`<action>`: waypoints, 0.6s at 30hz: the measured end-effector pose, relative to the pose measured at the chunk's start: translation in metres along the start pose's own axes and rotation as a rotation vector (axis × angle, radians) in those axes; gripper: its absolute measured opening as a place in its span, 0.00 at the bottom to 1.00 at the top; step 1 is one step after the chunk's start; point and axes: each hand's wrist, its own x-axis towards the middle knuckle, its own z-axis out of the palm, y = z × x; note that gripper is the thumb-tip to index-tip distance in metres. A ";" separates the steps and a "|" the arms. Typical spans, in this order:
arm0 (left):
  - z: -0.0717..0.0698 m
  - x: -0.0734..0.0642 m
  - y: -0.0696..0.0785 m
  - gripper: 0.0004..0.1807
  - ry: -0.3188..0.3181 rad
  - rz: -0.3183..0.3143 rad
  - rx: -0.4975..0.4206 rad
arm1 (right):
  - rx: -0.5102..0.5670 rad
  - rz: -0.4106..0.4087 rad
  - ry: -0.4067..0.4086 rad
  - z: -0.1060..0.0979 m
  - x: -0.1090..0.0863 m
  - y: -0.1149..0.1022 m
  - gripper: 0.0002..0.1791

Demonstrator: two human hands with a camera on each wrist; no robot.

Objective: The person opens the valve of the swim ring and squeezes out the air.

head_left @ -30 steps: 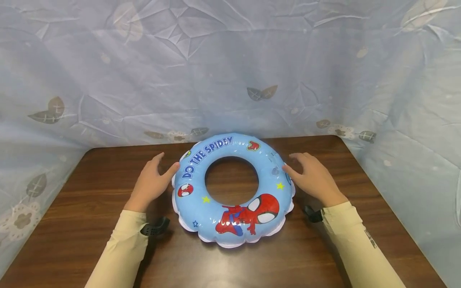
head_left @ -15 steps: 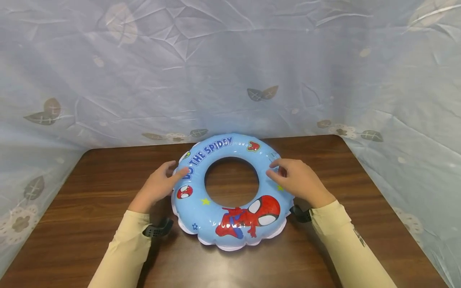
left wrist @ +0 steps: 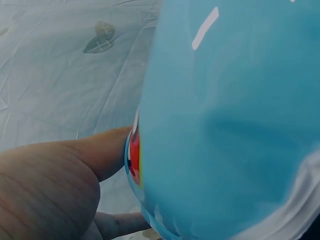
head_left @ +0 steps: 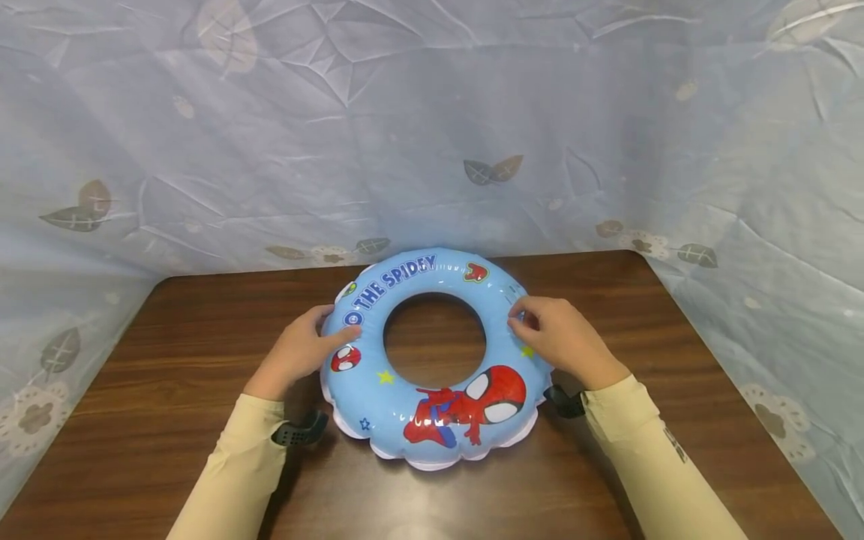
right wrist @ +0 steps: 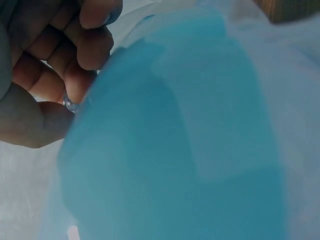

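Note:
A light blue inflatable swim ring (head_left: 437,442) with a red cartoon figure, stars and blue lettering lies on the wooden table. My left hand (head_left: 300,352) holds its left side, the thumb over the top and the fingers at the outer edge. In the left wrist view, the thumb (left wrist: 107,150) meets the blue vinyl beside a red print. Over the ring's right side, my right hand (head_left: 563,337) has its thumb and forefinger together. The right wrist view shows them pinching a small clear valve (right wrist: 70,104) on the ring, the other fingers curled above.
The brown wood-grain table (head_left: 202,375) runs up to a grey-blue fabric curtain (head_left: 418,150) with leaf prints at the back and sides. A black wrist strap (head_left: 300,431) sticks out below the left sleeve, another strap (head_left: 565,403) below the right.
Both hands have moved inward onto the ring. The left thumb has come down on its top, and the right hand has gone from spread at the edge to pinching the valve. The ring has stayed put.

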 end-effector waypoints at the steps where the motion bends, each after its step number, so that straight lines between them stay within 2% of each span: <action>1: 0.000 0.000 0.000 0.55 0.000 0.000 0.001 | 0.002 -0.005 0.002 0.000 0.000 0.000 0.10; 9: 0.000 0.002 -0.003 0.55 0.006 0.011 0.023 | 0.001 -0.014 0.067 0.000 0.001 0.001 0.08; 18: 0.002 0.001 -0.003 0.55 0.013 0.023 0.048 | -0.019 0.003 0.070 0.001 -0.001 0.000 0.08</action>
